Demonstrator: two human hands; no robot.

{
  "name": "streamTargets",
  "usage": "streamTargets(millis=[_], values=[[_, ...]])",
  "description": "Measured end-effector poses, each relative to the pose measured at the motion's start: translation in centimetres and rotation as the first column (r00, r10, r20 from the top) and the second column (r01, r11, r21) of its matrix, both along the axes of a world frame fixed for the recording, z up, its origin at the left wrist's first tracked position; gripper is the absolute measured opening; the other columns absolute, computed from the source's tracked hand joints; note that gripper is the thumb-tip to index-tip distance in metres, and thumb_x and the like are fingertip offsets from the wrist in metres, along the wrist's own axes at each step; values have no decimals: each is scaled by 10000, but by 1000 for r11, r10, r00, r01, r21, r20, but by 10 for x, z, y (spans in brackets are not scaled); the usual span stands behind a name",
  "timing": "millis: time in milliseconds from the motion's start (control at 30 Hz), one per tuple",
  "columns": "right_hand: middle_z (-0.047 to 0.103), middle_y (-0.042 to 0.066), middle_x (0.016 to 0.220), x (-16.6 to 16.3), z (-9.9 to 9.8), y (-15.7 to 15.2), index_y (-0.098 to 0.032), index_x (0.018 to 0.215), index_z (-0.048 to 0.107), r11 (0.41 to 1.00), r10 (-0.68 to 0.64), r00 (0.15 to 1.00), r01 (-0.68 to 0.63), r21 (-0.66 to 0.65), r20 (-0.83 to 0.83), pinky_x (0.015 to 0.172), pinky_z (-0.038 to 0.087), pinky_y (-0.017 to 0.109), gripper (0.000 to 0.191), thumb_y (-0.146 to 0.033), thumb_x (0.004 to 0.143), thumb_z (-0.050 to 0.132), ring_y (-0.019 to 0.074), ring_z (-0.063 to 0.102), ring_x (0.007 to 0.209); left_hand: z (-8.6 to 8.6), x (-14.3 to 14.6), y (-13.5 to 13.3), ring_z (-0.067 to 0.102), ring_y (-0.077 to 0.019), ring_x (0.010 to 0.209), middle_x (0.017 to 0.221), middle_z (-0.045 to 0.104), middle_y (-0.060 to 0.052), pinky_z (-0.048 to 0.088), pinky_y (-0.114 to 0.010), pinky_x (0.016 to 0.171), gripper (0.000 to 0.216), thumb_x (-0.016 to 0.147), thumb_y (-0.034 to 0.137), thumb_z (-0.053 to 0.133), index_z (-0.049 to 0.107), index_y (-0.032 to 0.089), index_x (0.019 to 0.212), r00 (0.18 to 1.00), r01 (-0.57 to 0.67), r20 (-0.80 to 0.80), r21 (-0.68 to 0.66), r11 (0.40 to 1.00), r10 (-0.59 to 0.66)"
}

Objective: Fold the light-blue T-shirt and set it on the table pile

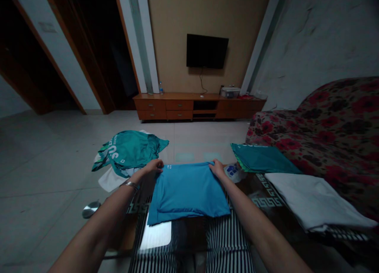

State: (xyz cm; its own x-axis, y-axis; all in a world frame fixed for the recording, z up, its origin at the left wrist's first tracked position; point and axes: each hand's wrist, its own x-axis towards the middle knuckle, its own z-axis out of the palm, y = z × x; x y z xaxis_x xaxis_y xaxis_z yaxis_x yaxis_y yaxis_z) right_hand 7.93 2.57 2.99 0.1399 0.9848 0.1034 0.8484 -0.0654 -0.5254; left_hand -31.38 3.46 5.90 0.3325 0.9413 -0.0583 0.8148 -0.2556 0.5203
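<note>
A blue shirt (188, 192) lies partly folded on a glass table (266, 202) in front of me. My left hand (153, 166) pinches its far left corner, fingers closed on the cloth. My right hand (217, 168) grips the far right corner the same way. A silver bracelet (130, 184) sits on my left wrist. Both forearms reach out over the table on either side of the shirt.
A heap of teal jerseys (128, 150) lies on a stool to the left. On the right of the table rest a folded teal shirt (262, 158) and folded white cloth (314, 200). A floral sofa (334, 127) stands right. A wooden TV cabinet (198, 106) lines the far wall.
</note>
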Motion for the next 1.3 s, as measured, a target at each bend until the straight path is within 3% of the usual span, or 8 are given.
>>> streamTargets(millis=[133,333,533,700,833,1000,1133,1300], values=[[703,70,963,2,-2,-6,-190,1028,634,998,52,998,-50,45,-38,768,469,260,244,-239,791,607,203,652,898,-7,-4,10,565,-189,853,947,626,-53,421,-251,736,359,590,221,673,628,152,939,997,49,-62,-16,999,-50],[678,119,1116,18,-14,-1,-166,1161,591,985,172,979,-170,27,-109,879,473,342,444,-220,725,656,245,642,995,-9,-6,21,533,-202,908,941,600,-57,413,-269,793,225,643,251,667,636,156,845,981,117,-154,-36,993,-121],[655,123,1175,28,-29,3,-172,1259,532,956,292,941,-285,64,-169,921,464,382,495,-280,780,590,259,625,1051,-3,-7,21,511,-239,989,1066,563,-100,406,-293,809,333,690,248,696,646,176,1012,926,156,-347,-7,988,-148],[629,130,1220,31,-33,3,-175,1281,522,960,275,944,-260,102,-183,927,463,400,542,-350,772,589,275,617,1061,4,-4,20,494,-211,1000,1076,535,-78,391,-280,868,150,750,255,656,612,161,858,933,322,-184,49,945,-308],[619,130,1239,29,-27,4,-166,1307,507,958,280,936,-259,119,-214,924,462,394,569,-397,790,564,265,612,1064,6,3,26,511,-177,909,1015,534,-66,399,-246,801,179,806,327,594,562,151,811,920,390,-46,-17,921,-390],[696,65,972,28,-18,6,-200,955,648,941,331,919,-303,153,-214,827,463,326,294,-423,806,528,227,637,902,6,8,33,493,-158,756,786,539,-12,360,-227,665,334,718,478,641,522,166,722,970,243,19,-138,960,-243],[635,25,689,31,-21,13,-201,725,587,975,199,955,-171,140,-221,636,414,268,236,-406,792,491,182,581,653,2,9,33,479,-146,677,651,510,21,338,-223,596,404,636,549,668,499,185,680,986,108,152,-280,954,-67],[650,47,724,25,-26,24,-192,761,581,991,53,984,-31,132,-168,665,416,267,204,-340,818,453,191,600,700,-10,18,32,482,-151,611,589,502,3,306,-231,547,468,705,652,537,468,195,638,987,-131,71,-144,981,142]])
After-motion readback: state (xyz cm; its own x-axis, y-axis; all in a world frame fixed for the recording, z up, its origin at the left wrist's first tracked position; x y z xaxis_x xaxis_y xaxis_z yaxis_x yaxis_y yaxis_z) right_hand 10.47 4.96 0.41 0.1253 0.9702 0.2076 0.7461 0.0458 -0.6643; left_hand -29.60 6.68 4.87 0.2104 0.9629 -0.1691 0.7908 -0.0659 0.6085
